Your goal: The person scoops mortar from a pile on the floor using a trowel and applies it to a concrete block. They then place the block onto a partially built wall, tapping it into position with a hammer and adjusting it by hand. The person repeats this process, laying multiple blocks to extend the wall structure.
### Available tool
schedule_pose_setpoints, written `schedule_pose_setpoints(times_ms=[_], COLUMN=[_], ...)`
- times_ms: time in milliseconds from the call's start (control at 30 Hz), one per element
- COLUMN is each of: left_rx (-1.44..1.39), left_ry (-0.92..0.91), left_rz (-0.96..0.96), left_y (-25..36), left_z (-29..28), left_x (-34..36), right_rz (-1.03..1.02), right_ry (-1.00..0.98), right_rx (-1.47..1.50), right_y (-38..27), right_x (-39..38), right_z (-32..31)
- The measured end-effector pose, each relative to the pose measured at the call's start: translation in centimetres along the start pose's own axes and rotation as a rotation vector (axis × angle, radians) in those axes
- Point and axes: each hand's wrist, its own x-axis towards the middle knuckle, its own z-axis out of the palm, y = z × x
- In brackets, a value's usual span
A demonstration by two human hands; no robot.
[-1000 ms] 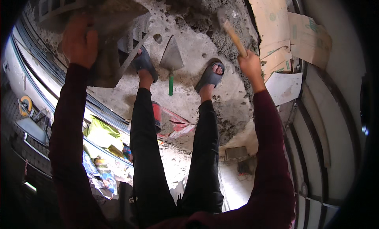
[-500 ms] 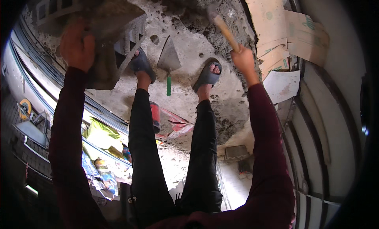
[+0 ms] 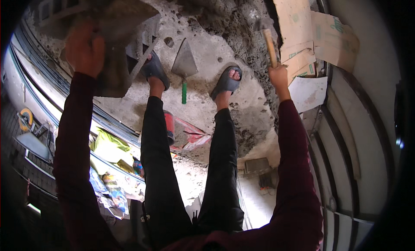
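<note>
Head view: Right hand point(image 3: 279, 77) at 2 o'clock clasps a hammer point(image 3: 271, 48) low, seemingly for leverage; left hand point(image 3: 83, 54) at 10 o'clock overlaps a dark block point(image 3: 113, 81), grip unclear.

Bright light point(image 3: 188, 178) pools along one side of a rough, pitted concrete floor point(image 3: 203, 100) near a pale, dark-ribbed wall point(image 3: 367, 138).

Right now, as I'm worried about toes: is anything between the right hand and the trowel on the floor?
Yes: the sandaled right foot stands between the right hand, which grips a wooden-handled tool, and the green-handled trowel.
</note>
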Motion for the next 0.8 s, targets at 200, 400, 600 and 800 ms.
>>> schedule_pose_setpoints(times_ms=[200, 400, 600, 800], left_rx=[-0.039, 0.006, 0.004, 0.065], left_ry=[-0.007, -0.005, -0.019, -0.013], left_rz=[0.026, 0.014, -0.004, 0.001], left_y=[0.6, 0.5, -1.1, 0.3], left_z=[-0.9, -0.7, 0.3, -0.7], left_x=[0.4, 0.6, -0.5, 0.1], right_rz=[-0.524, -0.415, -0.219, -0.339], right_ry=[-0.178, -0.073, -0.063, -0.137], right_rx=[0.201, -0.057, -0.328, 0.061], right_y=[-9.6, 0.7, 5.9, -9.0], right_x=[-6.4, 6.9, 7.4, -4.7], right_z=[-6.0, -1.4, 5.0, -4.3])
